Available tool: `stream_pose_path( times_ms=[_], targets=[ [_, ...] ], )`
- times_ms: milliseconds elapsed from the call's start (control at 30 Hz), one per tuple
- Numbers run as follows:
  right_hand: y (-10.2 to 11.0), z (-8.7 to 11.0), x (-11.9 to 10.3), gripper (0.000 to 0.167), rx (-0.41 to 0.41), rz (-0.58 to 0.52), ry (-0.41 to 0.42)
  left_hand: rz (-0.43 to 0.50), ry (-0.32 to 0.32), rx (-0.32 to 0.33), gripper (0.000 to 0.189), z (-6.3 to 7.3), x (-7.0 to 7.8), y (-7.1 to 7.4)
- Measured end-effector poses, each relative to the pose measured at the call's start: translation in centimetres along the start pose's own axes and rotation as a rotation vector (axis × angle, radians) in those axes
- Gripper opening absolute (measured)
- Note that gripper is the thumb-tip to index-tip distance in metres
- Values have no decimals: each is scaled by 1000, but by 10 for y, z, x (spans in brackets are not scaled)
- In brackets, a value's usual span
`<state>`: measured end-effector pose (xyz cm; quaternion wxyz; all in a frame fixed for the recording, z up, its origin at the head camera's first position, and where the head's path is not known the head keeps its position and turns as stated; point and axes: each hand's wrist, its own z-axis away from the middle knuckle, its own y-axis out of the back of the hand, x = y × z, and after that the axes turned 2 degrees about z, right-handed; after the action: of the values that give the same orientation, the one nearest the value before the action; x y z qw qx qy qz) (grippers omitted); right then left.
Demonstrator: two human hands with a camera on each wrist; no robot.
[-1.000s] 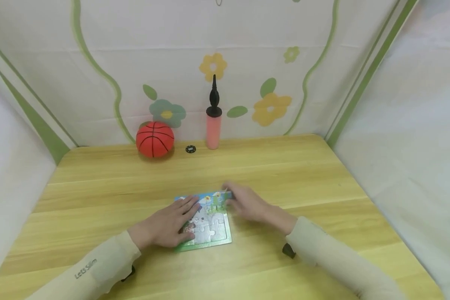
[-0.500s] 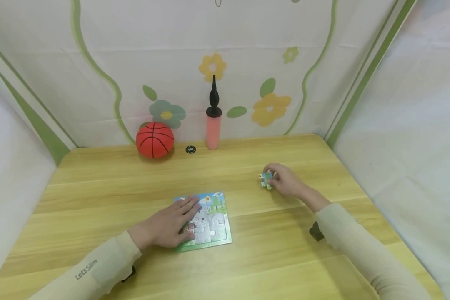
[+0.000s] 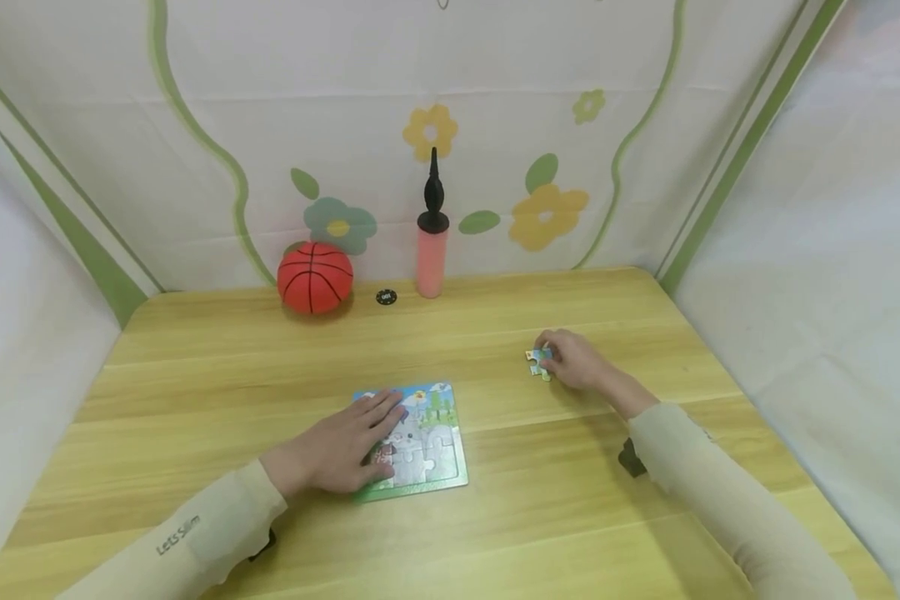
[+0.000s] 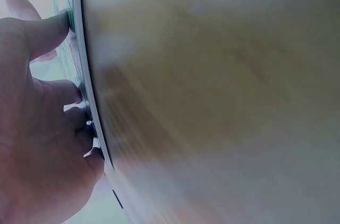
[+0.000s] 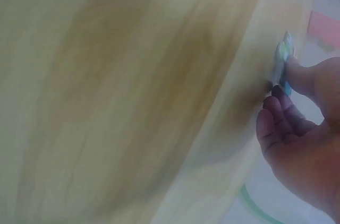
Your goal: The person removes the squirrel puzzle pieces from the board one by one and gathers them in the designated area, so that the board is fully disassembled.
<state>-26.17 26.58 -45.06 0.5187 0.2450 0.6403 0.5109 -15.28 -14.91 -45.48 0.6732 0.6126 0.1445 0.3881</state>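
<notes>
A jigsaw puzzle in a flat frame lies on the table, showing a grey animal under a blue sky with a green lower border. My left hand rests over its left side with the fingers spread, hiding that part; in the left wrist view, thumb and fingers touch the puzzle board near its edge. Away to the right of the puzzle, my right hand pinches a blue-and-green jigsaw piece between thumb and fingers. The right wrist view has this piece edge-on, close to the tabletop.
Along the back of the table stand a red toy basketball and a pink hand pump with a black top. Between them lies a black round chip. A flower-printed cloth hangs behind the wooden table.
My right hand has moved from the puzzle's upper right corner out to the right and farther back, carrying the jigsaw piece; lately it has barely shifted. My left hand has stayed on the puzzle.
</notes>
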Motion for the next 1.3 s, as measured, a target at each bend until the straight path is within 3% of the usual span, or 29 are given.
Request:
stream_pose_path(
  times_ms=[467,600,700,833,967,1167,1300],
  targets=[
    [4,1,0,19,-72,80,5,-15,5,-15,85,-3,2,3],
    [5,3,-3,26,-39,87,4,-21,7,-17,85,-3,5,6],
    [4,-1,-12,33,30,61,11,-21,18,-28,85,-3,6,8],
    [-3,-10,-37,39,113,-24,15,-10,26,-40,85,-2,7,10],
    [-20,-17,-81,40,117,-44,82,26,23,-12,87,1,5,11],
    [-45,-23,-149,39,-32,76,298,26,81,30,95,5,-4,14],
    [-60,-22,-174,43,-127,199,388,34,120,1,100,5,-8,17]
  ],
)
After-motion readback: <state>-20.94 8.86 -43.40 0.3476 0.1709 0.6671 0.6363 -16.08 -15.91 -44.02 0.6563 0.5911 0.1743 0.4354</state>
